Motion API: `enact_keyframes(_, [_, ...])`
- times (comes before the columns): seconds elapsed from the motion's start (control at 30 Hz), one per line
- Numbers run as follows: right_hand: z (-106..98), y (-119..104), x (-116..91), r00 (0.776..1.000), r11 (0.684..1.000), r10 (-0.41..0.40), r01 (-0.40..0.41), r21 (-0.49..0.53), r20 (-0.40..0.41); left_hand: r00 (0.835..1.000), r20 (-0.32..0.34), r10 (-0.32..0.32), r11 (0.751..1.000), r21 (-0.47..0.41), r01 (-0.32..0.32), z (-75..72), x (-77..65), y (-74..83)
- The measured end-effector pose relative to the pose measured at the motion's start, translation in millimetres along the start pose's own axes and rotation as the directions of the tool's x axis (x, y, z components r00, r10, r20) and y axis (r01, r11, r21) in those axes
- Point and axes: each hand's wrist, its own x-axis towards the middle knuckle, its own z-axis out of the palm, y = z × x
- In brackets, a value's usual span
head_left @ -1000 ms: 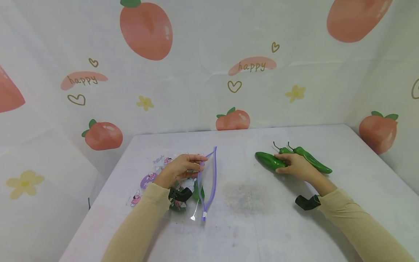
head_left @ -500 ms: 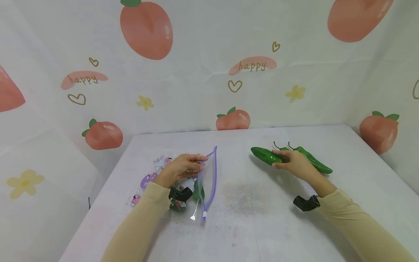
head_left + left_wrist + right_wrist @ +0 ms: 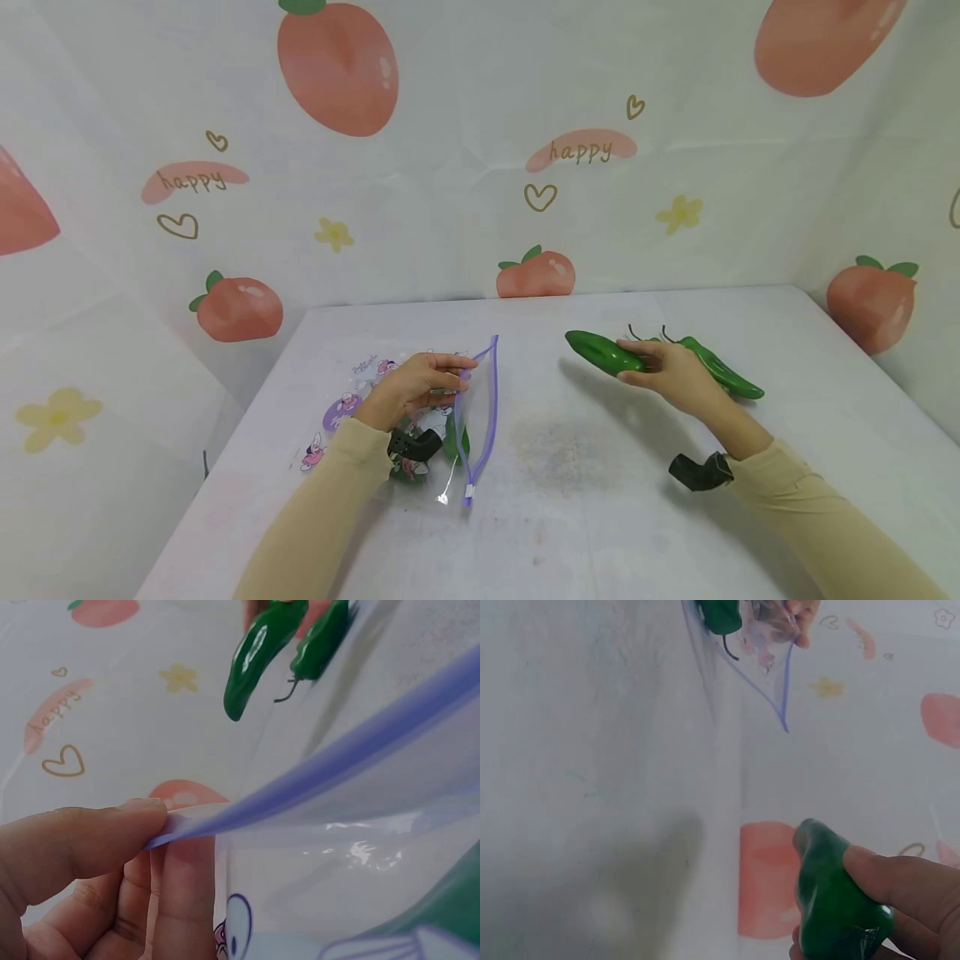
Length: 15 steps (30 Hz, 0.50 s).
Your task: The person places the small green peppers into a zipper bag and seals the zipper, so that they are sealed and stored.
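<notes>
My left hand [image 3: 412, 387] pinches the purple zip edge of a clear zip-lock bag [image 3: 492, 417] printed with cartoon figures, between thumb and fingers. The bag's mouth gapes toward the right. Green peppers show inside it, one [image 3: 454, 437] near the mouth, partly hidden by the hand and wrist camera. My right hand [image 3: 678, 379] holds a glossy green pepper [image 3: 600, 352] above the table, its tip pointing left. In the right wrist view the thumb presses on the side of this pepper [image 3: 832, 892]. Behind the right hand lie other green peppers [image 3: 716, 367], partly covered by it.
A white table [image 3: 555, 542] with a brownish smudge lies between the bag and the peppers. A white cloth backdrop [image 3: 450, 183] printed with peaches, hearts and flowers rises behind and beside it. Black wrist cameras [image 3: 701, 472] sit at both sleeves.
My right hand has lifted the pepper off the table and moved it a little left, toward the bag; its shadow has moved away from it. My left hand and the bag stay where they were.
</notes>
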Motion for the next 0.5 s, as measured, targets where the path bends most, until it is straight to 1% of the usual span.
enact_keyframes(0.07, [1.3,-2.2,-0.8,1.000,1.000,-0.001,0.001,0.010,-0.004,1.000,0.000,0.001,1.000,0.002,-0.001,0.2,0.1,0.0])
enact_keyframes(0.27, [7.5,-11.3,-4.4,0.999,0.999,-0.038,0.038,0.028,-0.017,1.000,-0.004,0.008,1.000,0.007,-0.008,0.3,1.1,-1.3])
enact_keyframes(0.5, [16.2,-18.1,-7.1,0.997,0.994,-0.072,0.073,0.086,-0.013,1.000,-0.010,0.005,1.000,0.011,-0.005,-0.1,1.4,-1.9])
